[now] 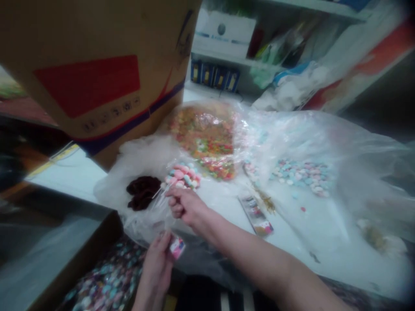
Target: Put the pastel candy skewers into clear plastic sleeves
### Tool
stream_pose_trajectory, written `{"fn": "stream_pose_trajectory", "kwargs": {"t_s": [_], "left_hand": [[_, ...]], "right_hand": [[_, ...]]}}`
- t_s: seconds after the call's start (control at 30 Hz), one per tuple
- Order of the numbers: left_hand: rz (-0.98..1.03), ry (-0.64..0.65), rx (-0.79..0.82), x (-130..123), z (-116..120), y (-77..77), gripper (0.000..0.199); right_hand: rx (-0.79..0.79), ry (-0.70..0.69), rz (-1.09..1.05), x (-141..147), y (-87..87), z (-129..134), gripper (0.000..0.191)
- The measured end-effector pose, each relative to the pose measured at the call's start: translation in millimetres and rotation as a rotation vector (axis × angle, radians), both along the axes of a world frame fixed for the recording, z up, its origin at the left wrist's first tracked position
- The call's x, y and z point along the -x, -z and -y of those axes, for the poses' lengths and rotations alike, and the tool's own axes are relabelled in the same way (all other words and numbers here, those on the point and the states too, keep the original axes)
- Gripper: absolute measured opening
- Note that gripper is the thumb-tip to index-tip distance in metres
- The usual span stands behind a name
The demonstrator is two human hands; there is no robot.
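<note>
Low in the view, my left hand (158,259) is closed around a small glossy printed packet (177,247), pink and white with bits of blue. My right hand (186,206) is raised ahead of it, thumb and fingers pinched together. A thin pale line runs out from those fingertips, but blur hides what they grip. Just beyond the fingers is a cluster of pink, white and blue sweet-like pieces (181,175) on clear plastic. Left of it lies a dark brown bundle (142,192). A printed packet strip (256,216) rests on the table, to the right of my right hand.
A large cardboard box (106,43) rises at the left. Below it, an open box (118,218) holds many small wrapped pieces. Clear bags of orange-green pieces (207,134) and pastel pieces (301,175) lie on the white table (308,233). Gold ties (266,201) lie near the strip.
</note>
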State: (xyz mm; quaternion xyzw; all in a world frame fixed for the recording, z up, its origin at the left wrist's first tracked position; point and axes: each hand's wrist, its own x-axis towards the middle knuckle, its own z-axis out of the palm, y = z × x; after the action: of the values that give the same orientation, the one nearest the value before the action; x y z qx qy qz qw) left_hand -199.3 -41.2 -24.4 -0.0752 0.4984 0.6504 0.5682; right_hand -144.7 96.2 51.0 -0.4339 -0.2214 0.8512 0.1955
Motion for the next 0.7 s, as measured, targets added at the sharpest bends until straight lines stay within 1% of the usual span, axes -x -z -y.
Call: {"fn": "stream_pose_trajectory", "kwargs": {"t_s": [0.07, 0.17, 0.27, 0.33, 0.4, 0.43, 0.5, 0.53, 0.6, 0.63, 0.7], "left_hand": [[0.006, -0.031, 0.019, 1.0, 2.8, -5.1, 0.024], [0.033, -0.060, 0.063, 3.4, 6.5, -8.0, 0.023], [0.031, -0.025, 0.046, 6.8, 10.5, -1.5, 0.023], [0.011, -0.009, 0.023, 7.4, 12.4, 4.2, 0.026], [-0.005, 0.011, 0.014, 5.9, 13.0, 6.8, 0.028], [-0.012, 0.026, 0.009, 4.2, 12.7, 6.4, 0.028], [-0.028, 0.075, 0.000, -0.2, 11.3, 2.3, 0.024], [-0.035, 0.102, 0.001, -2.8, 10.2, -0.9, 0.022], [-0.042, 0.135, 0.010, -8.3, 7.2, -8.3, 0.017], [-0.042, 0.144, 0.009, -11.0, 5.1, -11.9, 0.014], [-0.038, 0.142, -0.018, -16.1, -0.6, -17.9, 0.006]], "right_hand": [[0.083, 0.013, -0.034, 10.6, 1.5, -8.0, 0.021], [0.117, 0.019, -0.049, 16.9, 6.2, -14.2, 0.027], [0.087, 0.057, -0.010, 13.4, 8.9, -10.6, 0.032], [0.001, 0.111, 0.026, 4.9, 9.9, -2.9, 0.031], [-0.175, 0.144, 0.073, -9.8, 11.3, 7.3, 0.027], [-0.282, 0.139, 0.103, -19.6, 12.1, 12.7, 0.023], [-0.465, 0.086, 0.174, -43.5, 13.7, 23.6, 0.016], [-0.532, 0.062, 0.208, -57.1, 14.4, 29.0, 0.013], [-0.621, 0.037, 0.257, -86.3, 15.6, 40.5, 0.010], [-0.632, 0.021, 0.274, -101.1, 16.2, 46.9, 0.011], [-0.591, -0.023, 0.306, -129.3, 18.0, 61.5, 0.015]]}}
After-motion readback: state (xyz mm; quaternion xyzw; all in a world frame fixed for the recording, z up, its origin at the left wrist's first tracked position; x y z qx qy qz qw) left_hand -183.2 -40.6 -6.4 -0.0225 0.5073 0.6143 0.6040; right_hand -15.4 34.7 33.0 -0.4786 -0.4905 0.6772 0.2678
